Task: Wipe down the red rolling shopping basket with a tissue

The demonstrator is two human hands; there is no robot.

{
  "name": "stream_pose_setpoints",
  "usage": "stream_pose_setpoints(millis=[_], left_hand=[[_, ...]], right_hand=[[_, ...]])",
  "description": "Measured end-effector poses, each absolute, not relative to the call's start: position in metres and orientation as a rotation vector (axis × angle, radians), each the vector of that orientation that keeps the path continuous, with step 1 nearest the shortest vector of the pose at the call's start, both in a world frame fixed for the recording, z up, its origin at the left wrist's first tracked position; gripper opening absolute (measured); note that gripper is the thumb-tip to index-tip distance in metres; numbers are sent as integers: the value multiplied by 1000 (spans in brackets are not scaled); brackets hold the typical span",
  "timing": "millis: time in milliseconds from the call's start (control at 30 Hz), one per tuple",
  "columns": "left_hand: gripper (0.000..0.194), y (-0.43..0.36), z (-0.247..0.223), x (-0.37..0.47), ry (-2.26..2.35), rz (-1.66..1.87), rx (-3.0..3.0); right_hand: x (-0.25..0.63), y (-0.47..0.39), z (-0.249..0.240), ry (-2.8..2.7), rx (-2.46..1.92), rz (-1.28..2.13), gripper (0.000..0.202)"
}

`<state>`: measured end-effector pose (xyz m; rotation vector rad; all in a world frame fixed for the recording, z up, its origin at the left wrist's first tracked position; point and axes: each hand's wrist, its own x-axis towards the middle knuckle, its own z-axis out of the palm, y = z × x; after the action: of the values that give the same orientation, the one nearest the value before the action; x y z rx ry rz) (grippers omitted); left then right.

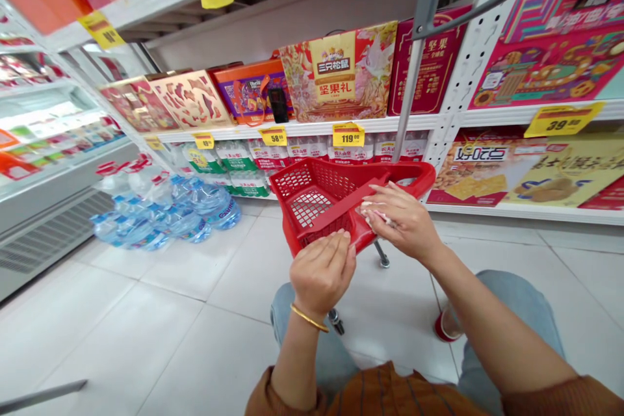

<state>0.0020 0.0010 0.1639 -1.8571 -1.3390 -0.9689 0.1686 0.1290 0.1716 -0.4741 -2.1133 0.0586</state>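
Note:
In front of my knees stands a red plastic shopping cart basket (331, 211) with a mesh bottom, on metal legs with casters. My left hand (322, 272), with a gold bangle at the wrist, is curled closed at the basket's near rim and appears to grip it. A crumpled whitish cloth or tissue (374, 213) is under the fingers of my right hand (407, 218), pressed on the red rim right of the basket's middle. My right palm hides part of the cloth.
A metal pole (408, 104) rises behind the basket to a grey handle (468, 19). Shelves ahead hold gift boxes (338, 75) and packs of bottled water (305, 148). Large water bottles (180, 208) stand on the tiled floor at left, beside a refrigerated case (58, 201).

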Motion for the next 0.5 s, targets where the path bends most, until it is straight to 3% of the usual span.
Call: stream_pose_setpoints(millis=[300, 500], left_hand=[[20, -4, 164, 1, -1331, -998, -1850], [20, -10, 165, -1, -1337, -977, -1865]], right_hand=[[174, 124, 168, -1945, -578, 3, 14], [154, 90, 171, -2050, -418, -56, 15]])
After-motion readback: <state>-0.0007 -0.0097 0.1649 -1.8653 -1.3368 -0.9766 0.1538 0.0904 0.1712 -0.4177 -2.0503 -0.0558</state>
